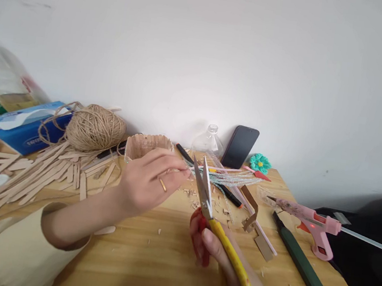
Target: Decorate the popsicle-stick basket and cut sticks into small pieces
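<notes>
My right hand (212, 246) grips a pair of scissors (206, 201) with a yellow and red handle, its blades pointing up and slightly parted. To the left, my left hand (153, 178), wearing a ring, has thumb and fingers pinched together. Pale blue-green bead strands (231, 180) run rightward from those fingertips, passing behind the blades. Exactly how the fingers hold the strands is partly hidden. Behind the left hand stands a small basket (151, 141) faced with wooden sticks.
Many wooden sticks (42, 172) and a twine ball (96, 128) lie left, near a blue tissue pack (31, 129). A clear bottle (208, 140), a phone (240, 146) and a turquoise flower (260, 163) line the wall. A pink glue gun (314, 222) lies right, beside a dark green bar (305, 266).
</notes>
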The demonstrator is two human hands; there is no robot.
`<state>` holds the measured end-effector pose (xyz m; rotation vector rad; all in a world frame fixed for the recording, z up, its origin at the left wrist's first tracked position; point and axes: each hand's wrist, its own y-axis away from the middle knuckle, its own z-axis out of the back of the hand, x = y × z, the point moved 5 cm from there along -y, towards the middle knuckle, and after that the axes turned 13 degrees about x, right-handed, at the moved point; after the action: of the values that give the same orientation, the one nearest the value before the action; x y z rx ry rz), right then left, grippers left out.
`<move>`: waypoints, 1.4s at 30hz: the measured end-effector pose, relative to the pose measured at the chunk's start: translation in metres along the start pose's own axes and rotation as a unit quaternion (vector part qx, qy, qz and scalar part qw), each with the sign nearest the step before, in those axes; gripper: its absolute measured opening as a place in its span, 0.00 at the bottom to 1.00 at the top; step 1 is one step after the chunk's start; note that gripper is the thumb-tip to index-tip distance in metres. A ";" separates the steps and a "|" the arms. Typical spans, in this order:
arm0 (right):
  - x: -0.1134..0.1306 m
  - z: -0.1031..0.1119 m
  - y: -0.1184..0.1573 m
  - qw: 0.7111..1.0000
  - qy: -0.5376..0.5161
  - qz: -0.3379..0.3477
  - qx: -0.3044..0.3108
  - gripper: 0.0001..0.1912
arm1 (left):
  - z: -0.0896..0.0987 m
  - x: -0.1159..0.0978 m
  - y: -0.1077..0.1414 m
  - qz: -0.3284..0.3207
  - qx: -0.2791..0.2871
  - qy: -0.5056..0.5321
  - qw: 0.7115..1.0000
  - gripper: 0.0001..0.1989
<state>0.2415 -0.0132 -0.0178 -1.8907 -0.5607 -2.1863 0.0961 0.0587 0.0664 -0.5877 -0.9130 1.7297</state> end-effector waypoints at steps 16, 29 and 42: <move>0.017 -0.003 -0.002 0.991 0.117 -0.058 -0.010 0.29 | 0.000 -0.015 0.013 -0.156 0.024 -0.189 0.969 0.08; 0.015 0.000 -0.006 0.987 0.146 -0.071 -0.017 0.30 | 0.010 -0.019 0.004 -0.163 0.074 -0.186 0.966 0.08; 0.012 0.006 -0.004 0.979 0.168 -0.099 -0.060 0.30 | -0.012 0.022 0.002 0.305 0.108 0.286 0.902 0.05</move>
<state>0.2436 -0.0059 -0.0061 -1.5199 -0.5848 -2.6482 0.0970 0.0829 0.0589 -1.2422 -0.1045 1.9900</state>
